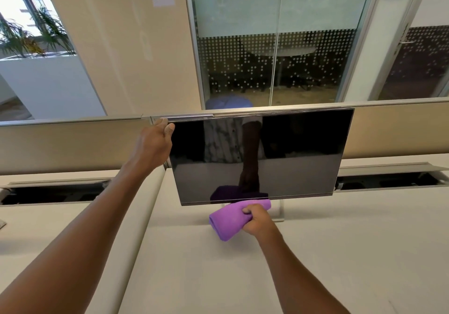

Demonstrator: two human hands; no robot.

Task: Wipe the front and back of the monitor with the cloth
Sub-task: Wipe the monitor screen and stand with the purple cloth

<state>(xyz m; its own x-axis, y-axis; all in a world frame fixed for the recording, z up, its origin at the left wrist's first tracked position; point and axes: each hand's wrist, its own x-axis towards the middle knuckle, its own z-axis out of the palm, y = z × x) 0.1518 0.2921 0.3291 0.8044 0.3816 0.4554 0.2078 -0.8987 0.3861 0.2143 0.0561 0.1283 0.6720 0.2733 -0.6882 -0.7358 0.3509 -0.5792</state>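
Two bare arms are reaching out over the white desk [340, 253] toward the monitor [303, 148]. Nearest, just below the monitor's bottom edge, the right hand [257, 221] is gripping a bunched purple cloth [228, 219], fingers curled round it; it looks soft and light, easy to fold into a pad. Farther on, the left hand [153, 141] is holding the monitor's upper left corner, thumb on the front bezel and fingers going behind, out of sight. That thin, glossy panel is sitting tilted on a slim stand [279, 213], so I judge it light but wobbly and easy to smear; bracing at the frame edge seems wise, with gentle pressure. Behind the monitor a beige partition [401, 131] is running, then a glass-walled room [267, 46].
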